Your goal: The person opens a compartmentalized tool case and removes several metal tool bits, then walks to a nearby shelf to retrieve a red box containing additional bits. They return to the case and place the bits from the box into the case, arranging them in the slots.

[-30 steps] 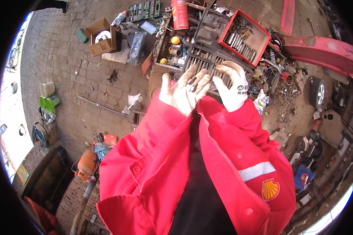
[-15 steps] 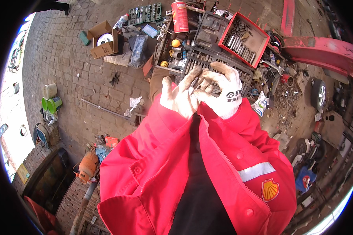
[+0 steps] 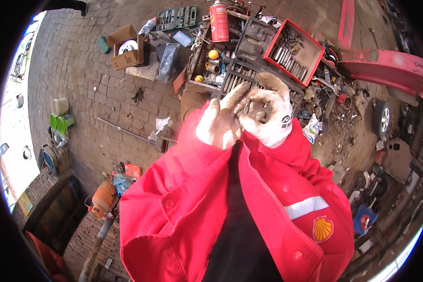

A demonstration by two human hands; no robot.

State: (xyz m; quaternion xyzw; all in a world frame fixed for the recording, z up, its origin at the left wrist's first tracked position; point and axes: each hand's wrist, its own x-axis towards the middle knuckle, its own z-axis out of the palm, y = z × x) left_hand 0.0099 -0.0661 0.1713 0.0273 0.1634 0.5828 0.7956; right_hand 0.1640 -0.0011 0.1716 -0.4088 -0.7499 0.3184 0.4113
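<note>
Both my hands wear dirty white work gloves and meet in front of my chest. My left hand (image 3: pixel 221 123) is turned palm up, its fingers stretched out and its thumb apart. Against its fingers, my right hand (image 3: pixel 270 123) is curled with thumb and forefinger drawn together. A small dark metal piece (image 3: pixel 247 106) shows at its fingertips; its exact kind is too small to make out. Just beyond the hands lies an open black tool case (image 3: pixel 253 43) with rows of metal sockets and bits, partly hidden by my fingers. A red tray (image 3: pixel 311 51) of metal rods rests on it.
A red spray can (image 3: pixel 218 22) stands behind a box of loose parts. At the left are a cardboard box (image 3: pixel 127 60), a green socket set (image 3: pixel 176 18) and a long metal bar (image 3: pixel 127 132). A red steel beam (image 3: pixel 385 68) and a wheel (image 3: pixel 381 117) are at the right.
My right hand has turned and curled more, its fingers drawing closer together over the left. The left hand has shifted slightly to the right. The view has moved a little.
</note>
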